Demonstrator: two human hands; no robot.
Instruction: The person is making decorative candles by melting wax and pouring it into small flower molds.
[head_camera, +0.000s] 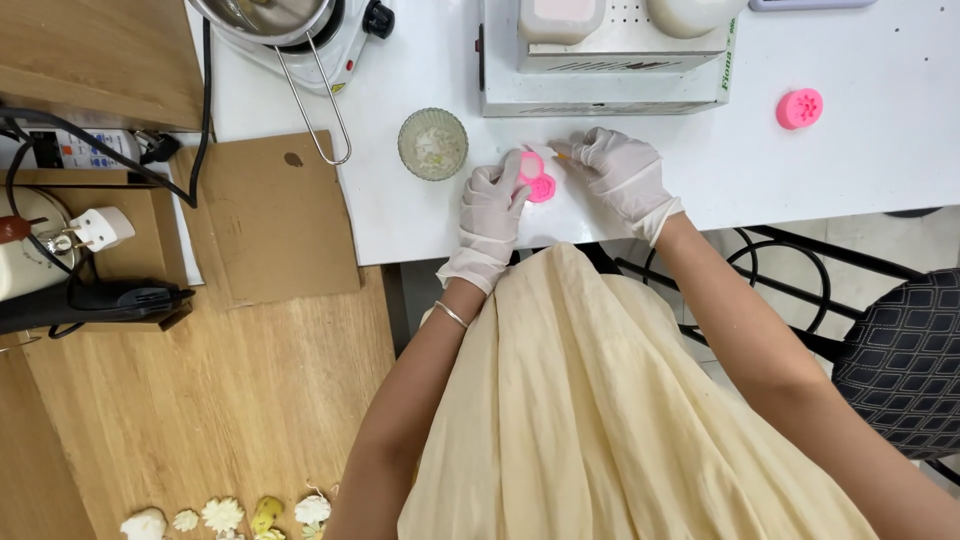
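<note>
Gloves cover both hands, white and thin, meeting at the near edge of the white table (800, 180). Between them sits a pink mould (537, 180), small and rounded, resting on the tabletop or just above it; which of the two cannot be told.

The left hand (492, 205) grasps the mould from its own side, fingers curled round the edge and thumb pressed to the top. A thin bangle (451, 314) rings that wrist below the glove cuff.

The right hand (620, 170) lies just beside the mould on the other side, fingers loosely bent. Its fingertips pinch a slim stick (560, 153) whose orange tip points toward the mould. Stick and mould are close, but contact cannot be made out.

Just left of the left hand stands a small glass bowl (432, 143) with pale bits inside. A second pink mould (799, 108), round and flower-like, lies well apart to the right. A white appliance (600, 80) stands behind the hands, and a pan on a hotplate (300, 30) sits at the table's far left. Cardboard (270, 220) overlaps the table's left corner, above a wooden surface where small pale flower shapes (225, 515) lie.
</note>
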